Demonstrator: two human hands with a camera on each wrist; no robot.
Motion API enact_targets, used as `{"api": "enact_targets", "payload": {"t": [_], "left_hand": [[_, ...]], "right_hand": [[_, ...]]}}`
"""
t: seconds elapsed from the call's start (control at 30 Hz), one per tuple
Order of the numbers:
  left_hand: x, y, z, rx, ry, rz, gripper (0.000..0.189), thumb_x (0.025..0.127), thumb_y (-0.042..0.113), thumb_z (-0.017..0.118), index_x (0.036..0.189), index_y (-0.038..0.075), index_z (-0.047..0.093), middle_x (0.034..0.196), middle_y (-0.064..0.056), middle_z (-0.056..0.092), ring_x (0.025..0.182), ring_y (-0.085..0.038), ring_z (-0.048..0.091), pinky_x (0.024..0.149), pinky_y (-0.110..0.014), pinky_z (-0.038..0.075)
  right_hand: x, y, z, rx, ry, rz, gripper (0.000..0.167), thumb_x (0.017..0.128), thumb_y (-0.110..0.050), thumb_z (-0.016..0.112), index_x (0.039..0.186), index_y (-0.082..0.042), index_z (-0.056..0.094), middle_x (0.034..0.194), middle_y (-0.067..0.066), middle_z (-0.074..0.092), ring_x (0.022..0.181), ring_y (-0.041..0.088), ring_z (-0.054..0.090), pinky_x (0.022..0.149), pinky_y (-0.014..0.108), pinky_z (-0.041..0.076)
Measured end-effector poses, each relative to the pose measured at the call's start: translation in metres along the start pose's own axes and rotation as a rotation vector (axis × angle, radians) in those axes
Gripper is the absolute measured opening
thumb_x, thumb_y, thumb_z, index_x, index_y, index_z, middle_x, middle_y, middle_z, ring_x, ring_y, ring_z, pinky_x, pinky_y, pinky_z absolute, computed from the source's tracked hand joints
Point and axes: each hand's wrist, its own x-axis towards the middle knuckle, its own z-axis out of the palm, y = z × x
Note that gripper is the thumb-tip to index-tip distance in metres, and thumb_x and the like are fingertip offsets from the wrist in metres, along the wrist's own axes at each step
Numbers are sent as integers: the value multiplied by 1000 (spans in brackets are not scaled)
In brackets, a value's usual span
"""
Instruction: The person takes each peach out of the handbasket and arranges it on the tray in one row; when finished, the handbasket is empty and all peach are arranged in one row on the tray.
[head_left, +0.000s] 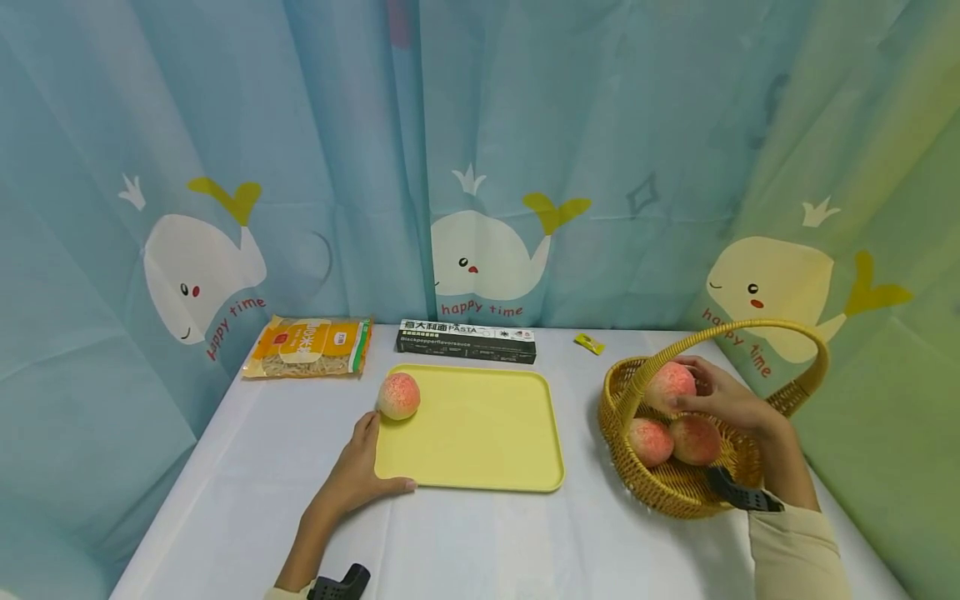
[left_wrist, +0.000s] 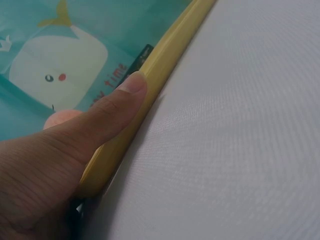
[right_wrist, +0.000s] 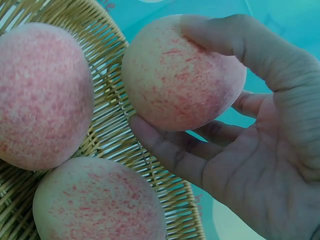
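My right hand (head_left: 723, 398) holds a peach (head_left: 670, 387) between thumb and fingers, inside the wicker basket (head_left: 660, 492) and under its arched handle. Two more peaches lie in the basket below it, one pale pink (head_left: 649, 442) and one redder (head_left: 696, 439). In the right wrist view, the held peach (right_wrist: 175, 75) is tilted near the basket's rim. My left hand (head_left: 363, 467) spans the near left corner of a yellow tray (head_left: 480, 433). Its thumb (left_wrist: 117, 107) lies straight along the tray's near side, fingers at the left side. Another peach (head_left: 399, 396) sits on the tray's left part.
Behind the tray stand an orange-and-clear food packet (head_left: 309, 347) and a dark pasta box (head_left: 467, 342). A small yellow wrapped piece (head_left: 589, 343) lies near the back edge. A white cloth (head_left: 480, 550) covers the table; a whale-print curtain (head_left: 480, 125) hangs behind.
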Motion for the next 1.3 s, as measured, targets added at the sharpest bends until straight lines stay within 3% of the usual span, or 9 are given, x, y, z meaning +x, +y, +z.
{"api": "enact_targets", "payload": {"t": [0.17, 0.47, 0.6, 0.77, 1.07, 1.3], "left_hand": [[0, -1, 1, 5, -1, -2, 134, 63, 60, 84, 156, -1, 9, 159, -22, 14, 142, -45, 30, 110, -58, 35], [2, -3, 3, 14, 1, -11, 134, 63, 61, 84, 156, -1, 9, 159, -21, 13, 142, -45, 29, 109, -59, 35], [0, -3, 2, 9, -11, -18, 134, 63, 61, 83, 156, -1, 9, 160, -21, 12, 143, -45, 28, 110, -59, 34], [-2, -3, -2, 15, -1, -16, 134, 64, 60, 84, 156, -2, 9, 160, -22, 11, 143, -46, 28, 110, -59, 34], [1, -5, 0, 17, -9, -18, 136, 63, 63, 83, 156, -1, 7, 160, -21, 10, 144, -44, 26, 112, -58, 32], [2, -3, 0, 14, -8, -12, 135, 63, 62, 84, 156, 0, 8, 159, -21, 12, 143, -44, 29, 110, -58, 34]], "right_hand": [[-6, -6, 1, 55, -27, -60, 53, 93, 4, 56, 139, -18, 40, 111, -11, 61, 98, 1, 62, 77, 28, 57], [-11, -15, 4, 78, -38, -50, 56, 93, 4, 56, 144, -1, 33, 110, -7, 64, 95, 7, 65, 77, 32, 57], [-17, -19, 7, 72, -44, -31, 59, 93, 3, 57, 146, -1, 31, 116, -6, 62, 100, 6, 63, 80, 28, 55], [-21, -27, 12, 64, -74, -70, 62, 91, 7, 58, 146, 4, 30, 125, -3, 60, 108, 5, 61, 86, 22, 51], [-35, -57, 18, 137, -245, -121, 64, 88, 13, 57, 144, 8, 27, 127, 6, 55, 107, 10, 61, 85, 27, 54], [-38, -75, 30, 128, -311, -154, 63, 87, 13, 60, 142, 5, 32, 132, 7, 50, 108, 13, 60, 87, 29, 54]]}}
